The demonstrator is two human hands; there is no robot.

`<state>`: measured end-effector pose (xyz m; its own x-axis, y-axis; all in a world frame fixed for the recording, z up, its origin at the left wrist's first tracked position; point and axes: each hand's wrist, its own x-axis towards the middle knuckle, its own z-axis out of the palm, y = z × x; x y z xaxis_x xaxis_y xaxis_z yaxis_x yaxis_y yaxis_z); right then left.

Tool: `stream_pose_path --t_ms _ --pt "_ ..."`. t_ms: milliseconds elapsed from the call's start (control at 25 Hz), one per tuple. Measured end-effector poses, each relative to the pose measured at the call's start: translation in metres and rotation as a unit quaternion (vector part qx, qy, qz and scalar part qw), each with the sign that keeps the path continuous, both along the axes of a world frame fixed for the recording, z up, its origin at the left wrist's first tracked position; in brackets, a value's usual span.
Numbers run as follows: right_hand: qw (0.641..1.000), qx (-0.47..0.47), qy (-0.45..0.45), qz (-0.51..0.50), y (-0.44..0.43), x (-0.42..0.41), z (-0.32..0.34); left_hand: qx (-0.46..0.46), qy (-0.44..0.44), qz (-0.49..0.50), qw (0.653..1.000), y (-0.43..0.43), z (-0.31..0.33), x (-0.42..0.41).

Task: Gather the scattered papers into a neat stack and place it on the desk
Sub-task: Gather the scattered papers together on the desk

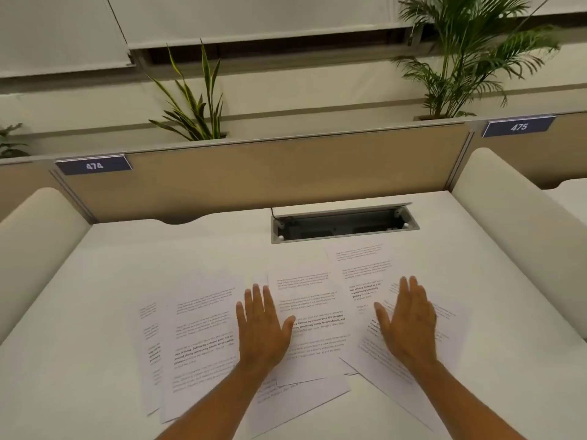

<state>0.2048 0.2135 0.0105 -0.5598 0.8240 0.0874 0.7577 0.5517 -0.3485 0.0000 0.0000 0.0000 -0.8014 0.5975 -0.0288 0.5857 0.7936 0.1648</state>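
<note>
Loose white printed paper sheets (305, 315) lie fanned and overlapping on the white desk (95, 281), just on the near side of its grey recessed cable tray (344, 224). The left hand (262, 328) and right hand (409, 319) rest flat on them, fingers spread, grasping nothing. The sheets are probably light, limp and slippery; sliding them inward by their outer edges suits best.

Both forearms are bare to the frame edge, and the hands (263, 328) seemingly wear no rings.
</note>
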Motion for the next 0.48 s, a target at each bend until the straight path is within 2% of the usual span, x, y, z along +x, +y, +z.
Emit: stream_pose_path --t_ms 120,200,320,480 --pt "0.995 -0.051 -0.023 -0.086 0.014 0.024 -0.006 0.001 -0.08 0.15 0.985 -0.011 -0.001 0.002" --pt "0.991 -0.082 -0.049 -0.093 0.018 0.032 -0.013 0.024 -0.138 0.215 0.967 -0.016 0.0 0.003" --pt "0.988 -0.127 -0.065 -0.063 0.01 0.017 -0.02 0.009 -0.165 0.187 0.968 -0.013 -0.001 0.012" --pt "0.989 -0.133 -0.052 0.035 -0.008 -0.015 -0.014 0.0 -0.195 0.162 0.967 -0.011 -0.002 0.018"
